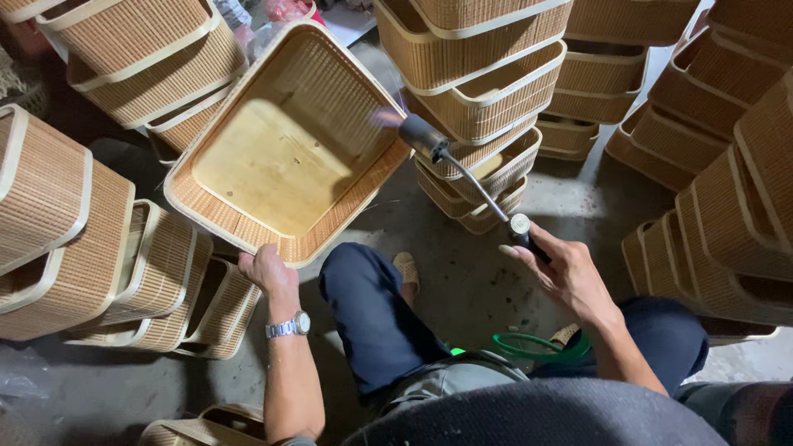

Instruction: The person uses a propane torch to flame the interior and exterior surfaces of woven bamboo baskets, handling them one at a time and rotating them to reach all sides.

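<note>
My left hand (266,271), with a silver wristwatch on the wrist, grips the near corner of a rectangular woven bamboo basket (248,219) and tilts its open side toward me. My right hand (566,272) holds the handle of a gas torch (462,169) with a long thin metal neck. The torch's dark nozzle points at the basket's right inner wall, and a faint bluish flame shows at its tip. The basket's smooth wooden bottom faces the camera.
Stacks of similar woven baskets stand at the left (74,231), back centre (479,83) and right (727,182). My knees in dark trousers (372,314) are below. A green hose (537,347) lies on the grey concrete floor (462,272).
</note>
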